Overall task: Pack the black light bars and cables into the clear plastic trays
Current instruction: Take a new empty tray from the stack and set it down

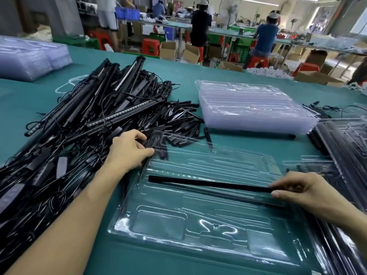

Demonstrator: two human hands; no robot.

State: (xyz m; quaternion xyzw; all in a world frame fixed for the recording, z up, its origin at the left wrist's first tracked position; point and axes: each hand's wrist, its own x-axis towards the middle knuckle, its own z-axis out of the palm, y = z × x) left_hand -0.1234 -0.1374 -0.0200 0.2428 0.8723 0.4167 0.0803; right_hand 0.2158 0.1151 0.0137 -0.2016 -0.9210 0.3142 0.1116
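- The clear tray [158, 221] lies flat on the green table [178, 76], right in front of the person, with its near rim close to the bottom of the view.
- The tray's left edge runs just beside a big pile of black bars and cables [79, 120]. At the far left corner the pile's loose ends touch or slip under the rim.
- A strip of bare table lies between the tray's far edge and a stack of empty trays [254, 112]. One short black piece [207, 133] lies in that strip.
- On the right the tray meets filled trays [345, 139] that overlap its right rim, so that side is crowded.
- A second stack of empty trays [29, 58] sits well apart at the far left of the table.
- One light bar [208, 184] lies across the middle of the tray, running left to right over the long grooves. Its left end is free, and whether it is seated in a groove cannot be told.
- The right hand [303, 192] reaches in from the right, palm down. Its thumb and fingers pinch the right end of the bar.
- The left hand [127, 151] is stretched forward to the tray's far left corner. The fingers are curled and the thumb tip is against the edge there. Whether it grips the tray, grips a black piece or only rests cannot be told.
- Other people [200, 24] work at benches across the room.
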